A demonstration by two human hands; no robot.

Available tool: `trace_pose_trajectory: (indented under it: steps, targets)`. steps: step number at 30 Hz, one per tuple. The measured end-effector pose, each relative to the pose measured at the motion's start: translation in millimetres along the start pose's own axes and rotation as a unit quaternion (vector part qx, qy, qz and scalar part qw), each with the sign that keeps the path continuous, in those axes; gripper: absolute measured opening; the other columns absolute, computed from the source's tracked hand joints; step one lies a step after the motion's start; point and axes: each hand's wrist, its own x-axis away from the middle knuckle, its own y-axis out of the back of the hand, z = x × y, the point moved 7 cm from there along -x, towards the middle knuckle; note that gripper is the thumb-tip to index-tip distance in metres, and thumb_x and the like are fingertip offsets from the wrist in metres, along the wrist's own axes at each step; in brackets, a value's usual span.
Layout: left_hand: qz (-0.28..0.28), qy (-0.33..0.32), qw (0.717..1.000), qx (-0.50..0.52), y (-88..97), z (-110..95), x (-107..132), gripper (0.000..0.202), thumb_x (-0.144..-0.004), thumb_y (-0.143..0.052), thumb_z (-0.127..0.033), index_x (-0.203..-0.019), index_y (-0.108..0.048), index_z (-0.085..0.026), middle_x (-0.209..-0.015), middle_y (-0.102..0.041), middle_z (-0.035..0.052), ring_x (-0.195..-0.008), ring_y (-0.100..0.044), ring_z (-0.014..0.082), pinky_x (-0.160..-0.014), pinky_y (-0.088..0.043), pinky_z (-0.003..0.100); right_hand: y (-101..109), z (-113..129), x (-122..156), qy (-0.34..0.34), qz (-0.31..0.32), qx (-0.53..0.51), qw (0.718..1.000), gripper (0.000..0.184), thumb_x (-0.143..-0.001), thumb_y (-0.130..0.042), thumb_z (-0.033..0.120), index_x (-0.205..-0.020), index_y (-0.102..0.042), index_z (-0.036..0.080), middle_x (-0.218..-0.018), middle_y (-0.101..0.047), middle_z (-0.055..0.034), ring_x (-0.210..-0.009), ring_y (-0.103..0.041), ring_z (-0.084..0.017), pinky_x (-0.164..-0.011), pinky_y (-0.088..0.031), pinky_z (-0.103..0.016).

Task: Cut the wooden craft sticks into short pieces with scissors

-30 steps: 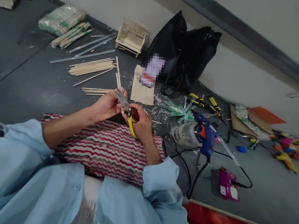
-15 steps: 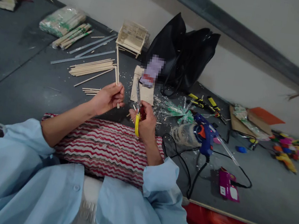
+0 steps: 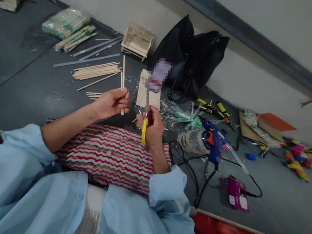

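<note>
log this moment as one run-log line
left hand: holding wooden sticks | right hand: holding scissors | nearby: stick pile, black bag, glue gun

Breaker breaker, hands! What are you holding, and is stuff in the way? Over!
Left hand: pinching thin wooden sticks. Right hand: gripping yellow-handled scissors. Pale crumbs on the table beyond; no obvious obstruction.

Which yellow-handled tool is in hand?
The scissors, gripped in the right hand, blades pointing away from the wearer; the yellow-and-black-handled tools lie on the table.
</note>
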Motion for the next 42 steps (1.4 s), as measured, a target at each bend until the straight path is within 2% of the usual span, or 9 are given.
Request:
trace_pose_trajectory:
  steps: [3, 7, 14, 18, 27, 35, 42]
  targets:
    - [-0.004, 0.021, 0.998, 0.053, 0.0, 2, 0, 0.037, -0.100, -0.035, -0.023, -0.070, -0.054, -0.013, -0.054, -0.034, -0.0047, -0.044, -0.037, 0.0070, -0.055, -0.055, 0.025, -3, 2, 1, 0.005, 0.012, -0.015, 1.000, 0.043, -0.081, -0.068, 0.046, -0.115, -0.059, 0.020, -0.088, -0.066, -0.0014, -0.073, -0.059, -0.014, -0.074, -0.049, -0.027]
    - [-0.028, 0.039, 0.993, 0.110, 0.9, 7, 0, 0.038, -0.101, -0.034, -0.024, -0.070, -0.053, -0.014, -0.055, -0.033, -0.0050, -0.044, -0.037, 0.0066, -0.059, -0.057, 0.025, -9, 7, 4, 0.009, 0.040, -0.008, 0.999, 0.040, -0.081, -0.068, 0.044, -0.113, -0.061, 0.021, -0.085, -0.065, -0.0002, -0.073, -0.060, -0.015, -0.072, -0.048, -0.027]
    - [-0.037, -0.017, 0.983, 0.176, -5.4, 11, 2, 0.038, -0.103, -0.032, -0.025, -0.070, -0.050, -0.016, -0.055, -0.034, -0.0051, -0.043, -0.037, 0.0060, -0.057, -0.054, 0.022, -16, 8, 6, 0.005, 0.059, 0.010, 0.998, 0.044, -0.080, -0.068, 0.049, -0.113, -0.062, 0.021, -0.087, -0.065, -0.0012, -0.074, -0.058, -0.016, -0.070, -0.047, -0.027]
    - [-0.036, -0.030, 0.984, 0.175, -8.6, 17, 4, 0.041, -0.104, -0.030, -0.027, -0.070, -0.050, -0.016, -0.055, -0.035, -0.0050, -0.043, -0.037, 0.0056, -0.058, -0.053, 0.020, -16, 6, 6, -0.006, 0.060, 0.009, 0.998, 0.042, -0.081, -0.066, 0.050, -0.113, -0.062, 0.022, -0.087, -0.065, -0.0012, -0.076, -0.059, -0.017, -0.070, -0.047, -0.028]
    - [-0.049, -0.031, 0.983, 0.177, -8.0, 20, 4, 0.035, -0.102, -0.041, -0.031, -0.071, -0.050, -0.017, -0.056, -0.035, -0.0060, -0.044, -0.037, 0.0055, -0.060, -0.053, 0.021, -16, 6, 6, -0.010, 0.059, 0.010, 0.998, 0.041, -0.081, -0.066, 0.051, -0.111, -0.063, 0.022, -0.083, -0.064, 0.0000, -0.072, -0.058, -0.016, -0.068, -0.046, -0.027]
    - [-0.033, -0.038, 0.986, 0.160, -9.2, 20, 4, 0.037, -0.103, -0.036, -0.029, -0.071, -0.051, -0.016, -0.056, -0.037, -0.0056, -0.044, -0.037, 0.0058, -0.061, -0.053, 0.022, -17, 4, 6, -0.009, 0.061, 0.018, 0.998, 0.041, -0.082, -0.065, 0.051, -0.111, -0.063, 0.022, -0.086, -0.066, -0.0017, -0.075, -0.060, -0.017, -0.070, -0.047, -0.028]
    - [-0.034, -0.038, 0.987, 0.150, -10.2, 20, 5, 0.035, -0.101, -0.040, -0.029, -0.070, -0.051, -0.016, -0.055, -0.036, -0.0056, -0.044, -0.037, 0.0063, -0.061, -0.053, 0.023, -18, 0, 5, -0.015, 0.063, 0.021, 0.998, 0.042, -0.082, -0.066, 0.052, -0.111, -0.063, 0.022, -0.089, -0.067, -0.0025, -0.077, -0.061, -0.018, -0.071, -0.048, -0.028]
